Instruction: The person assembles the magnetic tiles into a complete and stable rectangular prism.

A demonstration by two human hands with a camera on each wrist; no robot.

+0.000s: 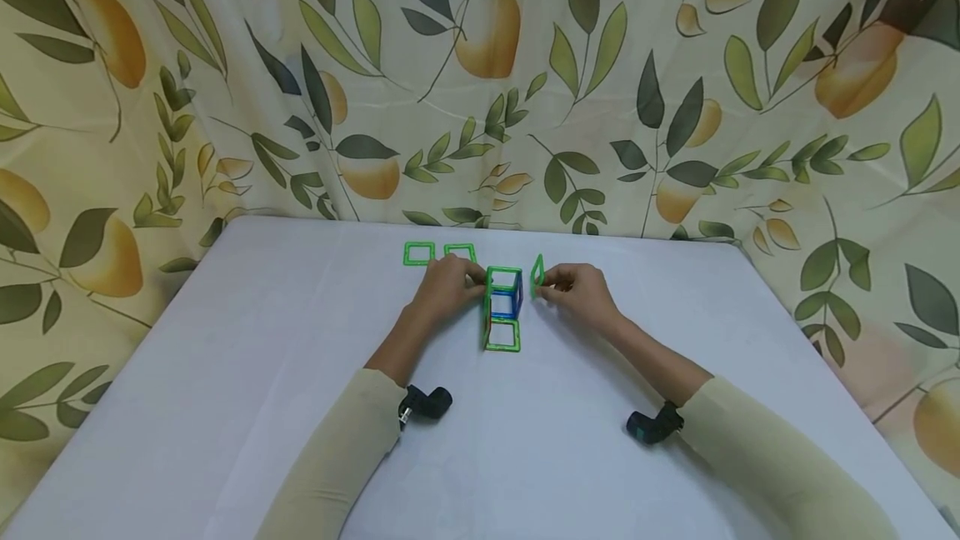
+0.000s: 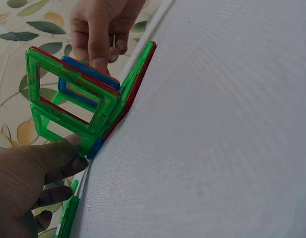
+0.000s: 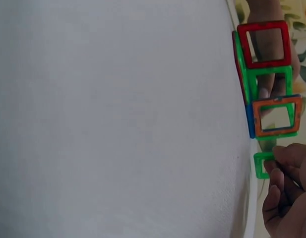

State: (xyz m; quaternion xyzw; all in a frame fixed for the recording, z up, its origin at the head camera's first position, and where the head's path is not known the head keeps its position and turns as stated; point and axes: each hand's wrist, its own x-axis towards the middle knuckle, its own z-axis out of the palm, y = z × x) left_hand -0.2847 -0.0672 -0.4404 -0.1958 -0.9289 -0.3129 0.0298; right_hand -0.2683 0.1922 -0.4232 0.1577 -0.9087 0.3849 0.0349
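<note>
A small structure of square magnetic tiles [image 1: 504, 319] stands on the white table, its frames green, blue, red and orange. My left hand [image 1: 448, 286] holds it at the far left side; the left wrist view shows the thumb against a green tile [image 2: 105, 115]. Just to the right of the structure, my right hand [image 1: 581, 294] pinches a loose green square tile [image 1: 533, 283], held upright with a narrow gap between. In the right wrist view, a red tile [image 3: 287, 45] and an orange tile [image 3: 277, 132] face the camera.
Two green square tiles lie flat behind my left hand, one farther left [image 1: 419, 263] and one beside the knuckles [image 1: 460, 247]. A leaf-and-fruit patterned curtain [image 1: 480, 148] hangs behind the table's [image 1: 225, 373] far edge.
</note>
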